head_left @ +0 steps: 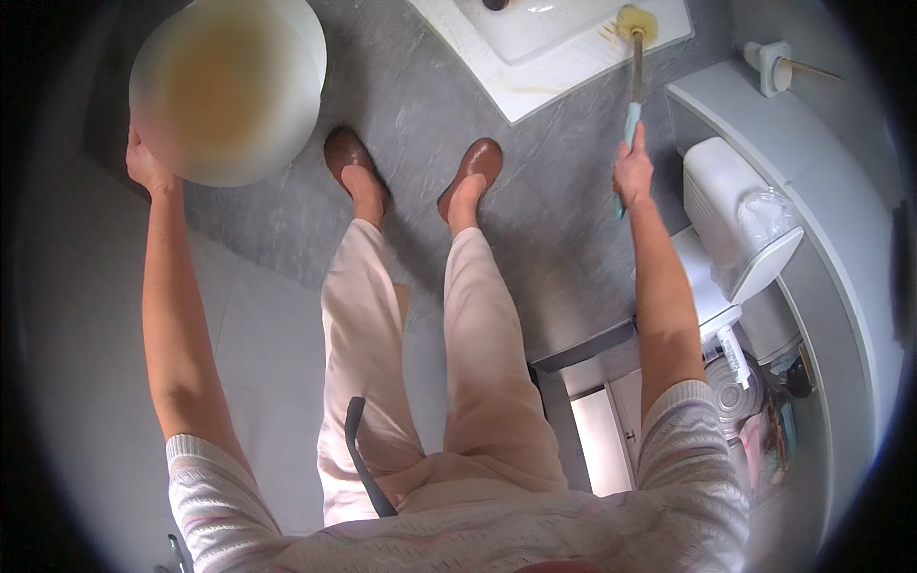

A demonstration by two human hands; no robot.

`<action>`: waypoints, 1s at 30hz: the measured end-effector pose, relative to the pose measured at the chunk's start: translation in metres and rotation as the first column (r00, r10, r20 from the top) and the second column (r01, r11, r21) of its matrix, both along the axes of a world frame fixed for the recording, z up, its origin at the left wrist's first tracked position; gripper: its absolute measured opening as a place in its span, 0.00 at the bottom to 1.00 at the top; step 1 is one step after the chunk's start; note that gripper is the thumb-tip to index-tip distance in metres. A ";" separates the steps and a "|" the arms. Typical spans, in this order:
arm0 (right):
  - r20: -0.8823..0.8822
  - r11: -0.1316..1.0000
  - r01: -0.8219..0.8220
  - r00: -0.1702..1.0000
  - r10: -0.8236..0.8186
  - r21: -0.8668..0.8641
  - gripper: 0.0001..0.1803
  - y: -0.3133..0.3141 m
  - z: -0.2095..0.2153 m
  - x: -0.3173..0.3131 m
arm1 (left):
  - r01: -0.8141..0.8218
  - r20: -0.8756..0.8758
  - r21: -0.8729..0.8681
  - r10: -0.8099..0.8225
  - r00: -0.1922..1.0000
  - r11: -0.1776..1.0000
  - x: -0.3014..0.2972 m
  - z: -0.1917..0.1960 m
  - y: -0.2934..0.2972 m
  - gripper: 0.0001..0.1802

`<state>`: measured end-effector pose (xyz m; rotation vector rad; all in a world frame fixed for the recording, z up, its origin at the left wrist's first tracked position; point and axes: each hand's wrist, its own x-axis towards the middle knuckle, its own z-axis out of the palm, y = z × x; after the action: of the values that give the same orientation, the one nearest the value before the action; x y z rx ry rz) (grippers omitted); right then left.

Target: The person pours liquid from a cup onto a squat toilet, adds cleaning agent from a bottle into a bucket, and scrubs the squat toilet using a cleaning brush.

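**Brush out over the basin, bucket propped at the side**

While the person stands with both brown shoes (411, 172) planted on the grey floor (564, 220), each arm reaches out to its own job. At about one o'clock the right hand (632, 172) is wrapped tight round the pale blue grip of a long brush (635, 67), fingers closed on it. The handle runs straight away from the hand, so the yellowish bristle head lands on the rim of the white basin (573, 76) at twelve o'clock; holding it at the far end of the handle keeps the hand well back from the dirty end.

At ten o'clock the left hand (145, 164) presses against the lower edge of a big white bucket (229, 86), steadying it, it seems. I cannot tell whether those fingers curl round the rim or merely lie flat on the wall. Its inside looks brownish, though that part is blurred.

Off at three o'clock sits a white toilet cistern (731, 205), just beside the right forearm, with a grey ledge (821, 181) curving behind it. A white holder (769, 62) stands on that ledge near two o'clock.
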<state>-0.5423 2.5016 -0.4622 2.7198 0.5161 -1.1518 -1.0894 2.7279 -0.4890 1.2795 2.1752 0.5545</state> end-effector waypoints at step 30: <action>-0.042 0.889 -0.458 0.888 0.457 -0.003 0.33 -0.087 -0.008 0.010 | 0.007 -0.133 0.006 -0.006 0.991 1.000 0.016 0.007 -0.003 0.22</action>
<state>-0.5324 2.4143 -0.4706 2.3697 1.0812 -1.0696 -1.0732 2.7248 -0.4819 1.3621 2.2782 0.4866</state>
